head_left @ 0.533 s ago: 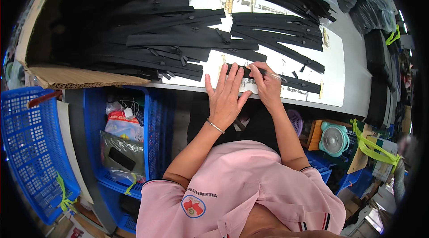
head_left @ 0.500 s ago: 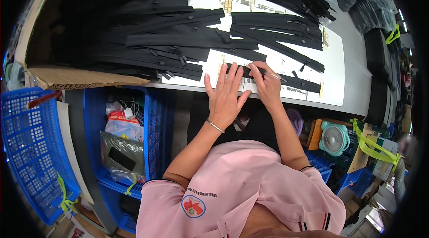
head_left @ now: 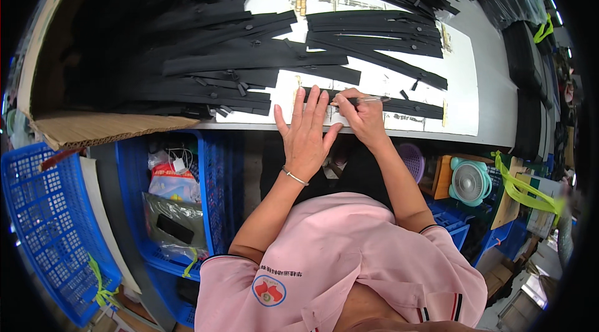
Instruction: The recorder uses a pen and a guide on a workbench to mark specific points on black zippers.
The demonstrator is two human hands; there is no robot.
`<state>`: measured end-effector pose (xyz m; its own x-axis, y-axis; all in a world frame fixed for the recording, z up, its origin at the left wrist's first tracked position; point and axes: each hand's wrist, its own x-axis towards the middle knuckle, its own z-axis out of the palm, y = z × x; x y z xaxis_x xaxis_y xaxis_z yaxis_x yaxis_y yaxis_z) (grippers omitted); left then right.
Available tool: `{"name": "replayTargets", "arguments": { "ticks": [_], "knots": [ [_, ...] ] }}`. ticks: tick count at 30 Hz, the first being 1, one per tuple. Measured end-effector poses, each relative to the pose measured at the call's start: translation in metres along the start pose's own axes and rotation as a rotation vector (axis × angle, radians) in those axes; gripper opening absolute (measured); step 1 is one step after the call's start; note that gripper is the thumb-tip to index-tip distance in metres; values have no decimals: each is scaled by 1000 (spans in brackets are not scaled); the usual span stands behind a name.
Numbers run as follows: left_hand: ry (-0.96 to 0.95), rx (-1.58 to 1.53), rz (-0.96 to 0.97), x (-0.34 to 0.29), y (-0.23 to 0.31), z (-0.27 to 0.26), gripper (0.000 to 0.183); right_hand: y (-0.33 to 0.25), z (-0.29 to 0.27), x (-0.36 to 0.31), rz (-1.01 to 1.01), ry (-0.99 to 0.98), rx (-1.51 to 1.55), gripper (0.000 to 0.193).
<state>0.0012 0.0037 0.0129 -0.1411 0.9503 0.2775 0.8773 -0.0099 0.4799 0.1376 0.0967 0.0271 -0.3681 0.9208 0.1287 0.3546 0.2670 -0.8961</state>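
A long black zipper strip (head_left: 412, 107) lies along the near edge of a white board (head_left: 463, 76). My left hand (head_left: 304, 139) is flat with its fingers spread, the fingertips resting on the strip's left end. Just to the right, my right hand (head_left: 367, 121) is closed around a slim, clear-barrelled pen (head_left: 373, 99). Its fingertips are down at the strip, close to my left hand; the pen's tip is hidden by them. More black zipper strips (head_left: 374, 25) with dark sliders lie farther back on the board.
A big heap of black zipper strips (head_left: 137, 51) fills an open cardboard box (head_left: 112, 127) at left. Plastic bags (head_left: 505, 1) lie at the back right. Below the table are blue crates (head_left: 215, 195), a blue basket (head_left: 50, 220) and a small turquoise fan (head_left: 470, 182).
My right hand has moved slightly left along the strip with the pen, nearer to my left hand. My left hand keeps its flat pose. The whole view has shifted a little.
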Motion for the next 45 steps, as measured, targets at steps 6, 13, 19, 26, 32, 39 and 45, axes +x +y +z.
{"name": "replayTargets", "arguments": {
  "ticks": [6, 13, 19, 26, 32, 39, 45],
  "knots": [
    [-12, 18, 2, -1, -1, 1, 70, -3, -10, -6, -28, 49, 189, 16],
    [-36, 49, 9, 0, 1, 0, 70, 25, -71, -21, 36, 355, -143, 17],
    [-56, 51, 7, 0, 1, -2, 70, 36, -71, -19, 57, 358, -56, 24],
    [-68, 20, -3, 2, 8, -4, 70, 38, -71, -18, 16, 330, -132, 25],
    [44, -371, 193, 26, 56, 16, 48, 40, -72, -18, -51, 324, -193, 24],
    [135, -341, 198, 46, 68, 41, 16, 39, -73, -21, 12, 344, -65, 21],
    [152, -327, 178, 46, 68, 46, 14, 44, -76, -21, -80, 271, 38, 19]
  ]
}}
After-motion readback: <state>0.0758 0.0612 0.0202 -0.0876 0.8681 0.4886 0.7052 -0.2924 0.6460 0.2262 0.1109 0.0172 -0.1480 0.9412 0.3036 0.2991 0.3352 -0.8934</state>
